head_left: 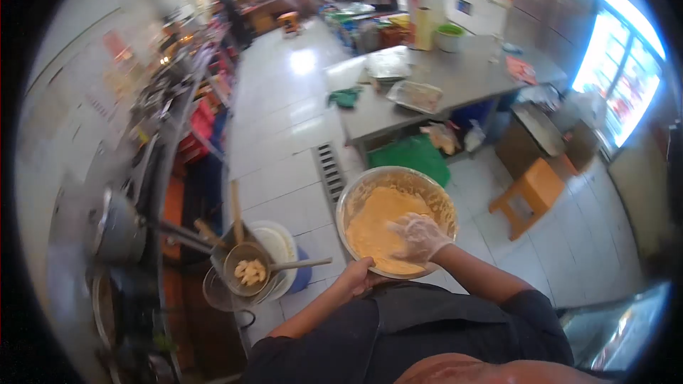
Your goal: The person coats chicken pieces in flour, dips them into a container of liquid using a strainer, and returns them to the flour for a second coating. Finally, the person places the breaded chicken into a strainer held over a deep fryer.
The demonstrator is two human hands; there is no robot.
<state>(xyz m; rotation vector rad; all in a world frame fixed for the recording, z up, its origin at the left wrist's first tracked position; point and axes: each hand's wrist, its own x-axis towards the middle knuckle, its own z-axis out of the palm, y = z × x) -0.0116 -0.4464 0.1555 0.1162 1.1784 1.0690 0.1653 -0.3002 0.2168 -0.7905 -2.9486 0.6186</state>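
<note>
A large metal bowl [346, 240] of thick orange batter [380, 224] is in front of my body, with batter smeared up its inner wall. My left hand [358, 276] is closed on the near left rim of the bowl, thumb on top. Inside the bowl, on its right side, my right hand [421, 239] wears a clear plastic glove coated with batter. Its fingers look stretched out and apart, with the tips partly sunk in the batter. Whether pieces lie under the batter cannot be seen.
To the left, a long-handled strainer [267, 270] with pale fried pieces [250, 272] rests over containers beside a white bucket [276, 240]. A pot [126, 231] stands at the far left. Ahead is a steel table [466, 75] with trays; an orange stool [530, 195] stands right.
</note>
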